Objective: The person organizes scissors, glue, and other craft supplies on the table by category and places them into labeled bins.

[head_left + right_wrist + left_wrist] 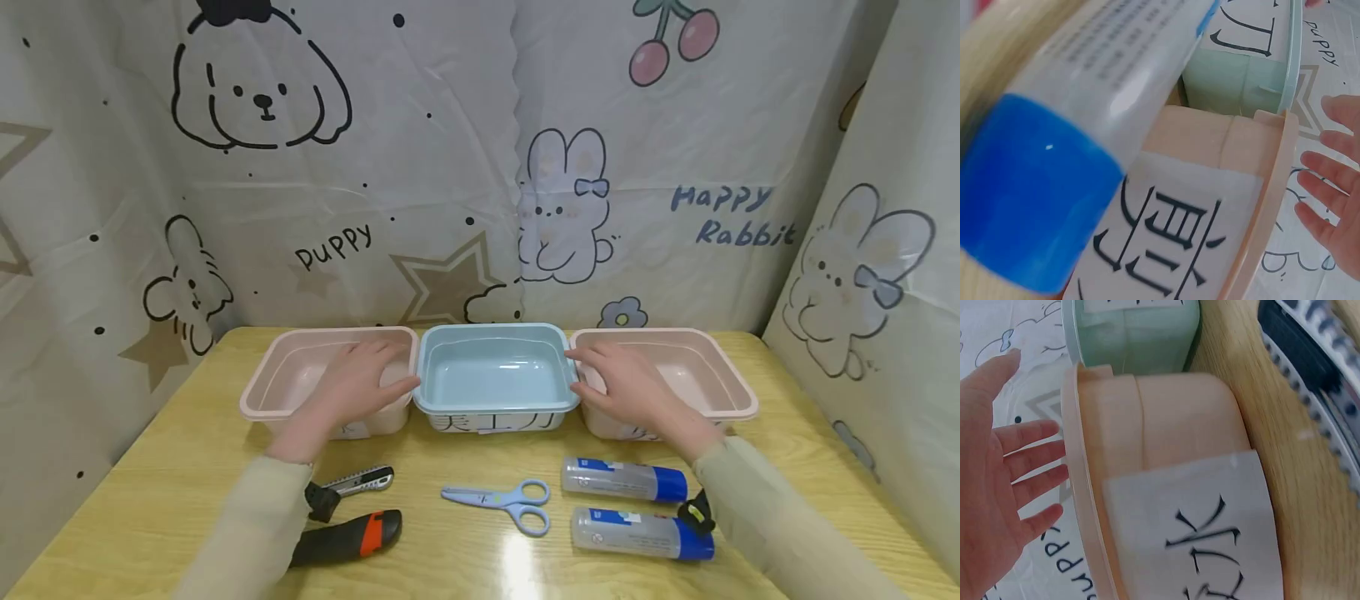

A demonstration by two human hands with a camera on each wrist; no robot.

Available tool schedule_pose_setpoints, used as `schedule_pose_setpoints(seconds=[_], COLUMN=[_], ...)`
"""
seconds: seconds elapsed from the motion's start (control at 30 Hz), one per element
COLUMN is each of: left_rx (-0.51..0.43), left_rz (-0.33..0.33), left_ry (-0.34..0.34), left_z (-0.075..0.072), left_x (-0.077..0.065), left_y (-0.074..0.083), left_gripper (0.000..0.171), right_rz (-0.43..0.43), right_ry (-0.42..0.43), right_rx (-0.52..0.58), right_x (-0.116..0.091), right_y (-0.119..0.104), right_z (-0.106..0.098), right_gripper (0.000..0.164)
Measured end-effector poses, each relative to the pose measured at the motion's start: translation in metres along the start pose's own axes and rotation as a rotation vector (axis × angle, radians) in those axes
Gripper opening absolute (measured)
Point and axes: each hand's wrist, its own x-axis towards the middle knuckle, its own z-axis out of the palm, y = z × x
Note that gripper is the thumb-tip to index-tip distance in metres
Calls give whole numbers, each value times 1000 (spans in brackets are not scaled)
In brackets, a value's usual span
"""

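The blue bin (497,375) stands at the centre of the row, with a white label bearing black strokes on its near side; the left hand (360,379) is at its left edge and the right hand (622,379) at its right edge, both with fingers spread, relaxed and gripping nothing, though whether any fingertip touches its rim, one cannot tell; just beside it on the left is a pink bin (279,367), and just beside it on the right another pink bin (708,379), each with a hand over it; in front of the blue bin lie the light-blue scissors (495,500); in front and to its left are a grey utility knife (367,481) and, nearer, a black-and-red knife (356,537), partly hidden by a sleeve (258,525); in front and to its right lie two blue-capped tubes (618,479); behind it hangs a printed cloth (450,167); beneath it spreads a wooden table (435,567).
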Motion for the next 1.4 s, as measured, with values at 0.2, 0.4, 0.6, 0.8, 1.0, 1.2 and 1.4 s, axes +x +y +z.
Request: schedule_pose_setpoints(seconds=[0.2, 0.4, 0.6, 0.8, 1.0, 1.2, 1.4], left_rx=[-57, -122, -132, -160, -197, -214, -249], left_rz=[-12, -121, -185, -266, -349, -364, -419], left_ry=[68, 68, 111, 138, 138, 171, 155], left_z=[-3, -10, -16, -15, -19, -18, -13], left_x=[-18, -36, -57, -76, -89, -97, -103], left_y=[-14, -30, -41, -54, -64, -73, -81], left_gripper=[43, 44, 44, 48, 58, 62, 72], right_rz=[12, 38, 38, 10, -1, 54, 76], right_ry=[59, 3, -75, -190, -278, -359, -412], right_rx=[54, 48, 45, 53, 38, 90, 147], right_x=[-21, -45, -64, -82, -95, -97, -96], right_y=[1, -1, -3, 0, 7, 9, 10], right_z=[-1, -7, -12, -14, -9, 0, 5], right_gripper=[21, 8, 7, 18, 33, 40, 45])
